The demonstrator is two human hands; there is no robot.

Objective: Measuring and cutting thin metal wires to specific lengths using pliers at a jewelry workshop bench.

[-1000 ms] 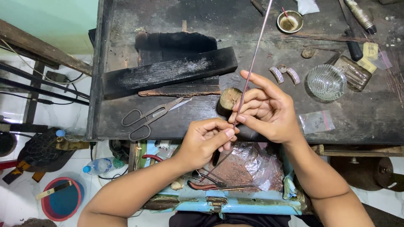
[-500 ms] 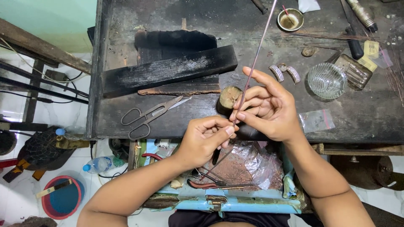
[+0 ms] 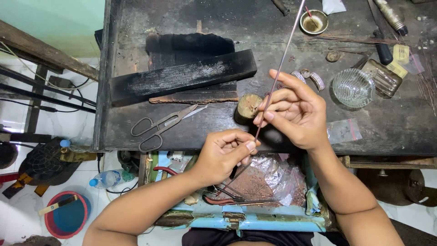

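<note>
Head view shows you one dark, scuffed workbench [image 3: 136,132] filling the top of the frame, and on it one long black block [image 3: 182,76] lying slantwise across a charred slab. Below the bench edge sits one open drawer [image 3: 255,218] lined with crinkled plastic. Your two hands meet at the bench's front edge: your right hand [image 3: 296,114] has its fingers curled around one thin metal rod [image 3: 280,68] that runs up and away toward the top of the frame, while your left hand [image 3: 225,152] pinches the rod's lower end between thumb and forefinger — both hands closed on it. Smaller things follow: one pair of scissors [image 3: 159,125] left of the hands, one ribbed glass dish [image 3: 353,87], one small brass bowl [image 3: 314,22], and one cork-like stub [image 3: 248,107] just beside your right fingers.
</note>
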